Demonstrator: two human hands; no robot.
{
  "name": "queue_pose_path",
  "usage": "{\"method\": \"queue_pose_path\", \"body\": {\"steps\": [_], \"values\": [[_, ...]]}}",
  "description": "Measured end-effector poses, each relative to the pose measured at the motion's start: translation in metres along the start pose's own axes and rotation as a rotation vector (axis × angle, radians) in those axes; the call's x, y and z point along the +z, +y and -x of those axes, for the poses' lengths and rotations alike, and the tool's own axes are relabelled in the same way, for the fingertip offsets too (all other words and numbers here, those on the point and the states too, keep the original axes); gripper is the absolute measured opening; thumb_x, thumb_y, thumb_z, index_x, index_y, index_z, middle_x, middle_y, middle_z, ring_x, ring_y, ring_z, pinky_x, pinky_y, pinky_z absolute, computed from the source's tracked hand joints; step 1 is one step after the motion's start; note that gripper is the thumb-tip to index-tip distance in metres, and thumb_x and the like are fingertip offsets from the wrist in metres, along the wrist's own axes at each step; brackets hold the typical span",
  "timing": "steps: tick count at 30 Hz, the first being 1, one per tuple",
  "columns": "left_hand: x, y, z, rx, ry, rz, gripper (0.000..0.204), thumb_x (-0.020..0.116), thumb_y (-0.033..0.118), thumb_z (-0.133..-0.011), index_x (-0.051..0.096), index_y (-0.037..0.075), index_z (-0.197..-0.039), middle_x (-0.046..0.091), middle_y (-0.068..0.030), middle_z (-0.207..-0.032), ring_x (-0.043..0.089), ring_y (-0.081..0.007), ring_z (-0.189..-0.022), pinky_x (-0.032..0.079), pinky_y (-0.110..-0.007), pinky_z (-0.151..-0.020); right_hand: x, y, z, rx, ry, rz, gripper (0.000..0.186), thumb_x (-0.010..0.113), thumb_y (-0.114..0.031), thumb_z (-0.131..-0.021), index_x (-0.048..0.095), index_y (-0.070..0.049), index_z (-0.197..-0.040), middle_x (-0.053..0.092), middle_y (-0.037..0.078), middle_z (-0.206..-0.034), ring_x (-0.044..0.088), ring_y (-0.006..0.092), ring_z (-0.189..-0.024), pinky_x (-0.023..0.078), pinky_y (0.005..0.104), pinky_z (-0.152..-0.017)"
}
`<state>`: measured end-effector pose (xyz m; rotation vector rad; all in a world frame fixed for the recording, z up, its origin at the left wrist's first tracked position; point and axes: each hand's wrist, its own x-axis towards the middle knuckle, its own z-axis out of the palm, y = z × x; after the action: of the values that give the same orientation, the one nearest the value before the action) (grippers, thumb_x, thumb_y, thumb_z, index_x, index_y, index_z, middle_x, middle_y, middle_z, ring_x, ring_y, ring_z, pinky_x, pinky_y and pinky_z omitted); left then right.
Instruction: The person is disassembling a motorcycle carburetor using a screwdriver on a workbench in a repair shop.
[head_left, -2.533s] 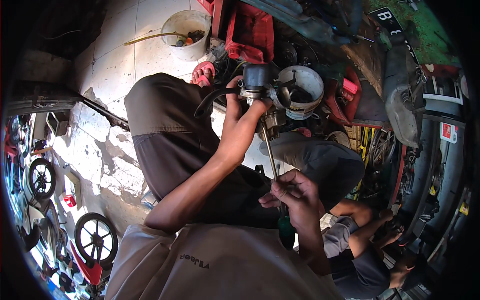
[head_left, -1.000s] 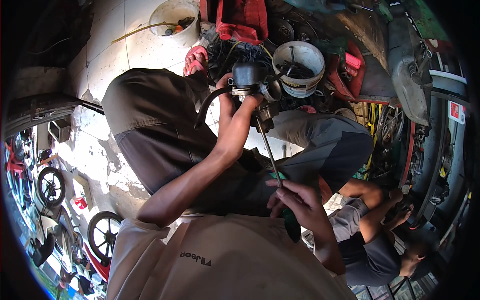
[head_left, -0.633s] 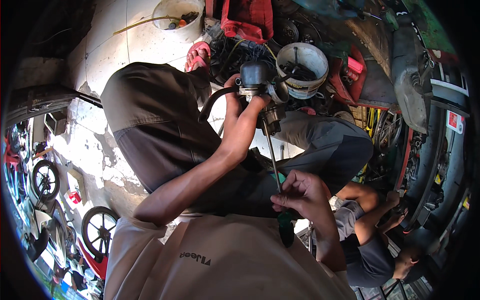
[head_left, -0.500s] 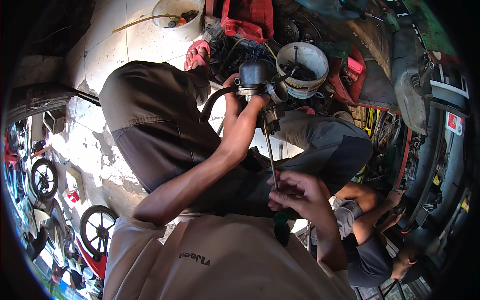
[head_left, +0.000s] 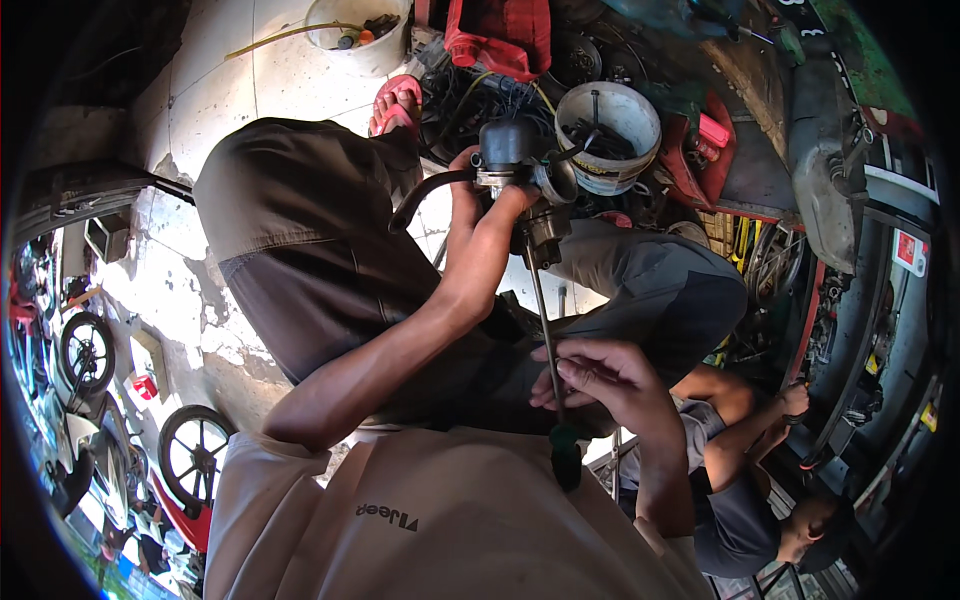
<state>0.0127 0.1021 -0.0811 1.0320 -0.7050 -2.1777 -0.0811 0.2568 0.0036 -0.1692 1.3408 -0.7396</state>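
In front of me my left hand (head_left: 487, 225) is closed around a carburetor (head_left: 545, 232) with a rounded dark cap on top and a silver metal body. A curved black rubber hose (head_left: 432, 196) sticks out from its left side. From its underside the shaft of a long screwdriver (head_left: 541, 305) runs down toward my shirt; the contact point of its tip is hidden. The dark green handle (head_left: 565, 458) lies close to my belly. Thumb and fingers of my right hand (head_left: 600, 380) pinch the shaft just above that handle.
A white bucket (head_left: 612, 180) with dark tools stands beyond the carburetor, beside a cut red container (head_left: 500, 40). Another white tub (head_left: 375, 50) holds small parts. At the right sits another person (head_left: 745, 490). Motorcycle wheels (head_left: 195, 455) show at the left.
The fingers of my right hand have shifted on the screwdriver shaft, and the hand has rolled slightly. My left hand and the carburetor stay nearly where they were.
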Motion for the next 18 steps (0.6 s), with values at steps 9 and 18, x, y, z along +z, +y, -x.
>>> {"method": "queue_pose_path", "body": {"steps": [9,18], "values": [[0.003,-0.001,-0.001,-0.049,0.009,0.013,0.058,0.055,0.016,-0.085,0.025,0.008,-0.134,0.048,-0.0104,-0.113,0.049,-0.0174,-0.1,0.042,-0.031,-0.086,-0.012,0.008,-0.003,-0.068,-0.051,0.147,0.027,0.057,-0.006,-0.091,0.056,0.004,-0.116,0.064,0.009,-0.084,0.065,0.0169,-0.077,0.056,0.0303,-0.07],[0.006,0.003,0.0,-0.001,0.0,-0.014,0.057,0.055,0.016,-0.085,0.025,0.008,-0.134,0.049,-0.0096,-0.111,0.049,-0.0166,-0.098,0.044,-0.031,-0.084,-0.001,-0.011,-0.002,-0.058,0.012,-0.044,0.032,0.057,0.0,-0.089,0.052,0.005,-0.121,0.063,0.01,-0.086,0.065,0.0183,-0.082,0.058,0.0321,-0.073]]}}
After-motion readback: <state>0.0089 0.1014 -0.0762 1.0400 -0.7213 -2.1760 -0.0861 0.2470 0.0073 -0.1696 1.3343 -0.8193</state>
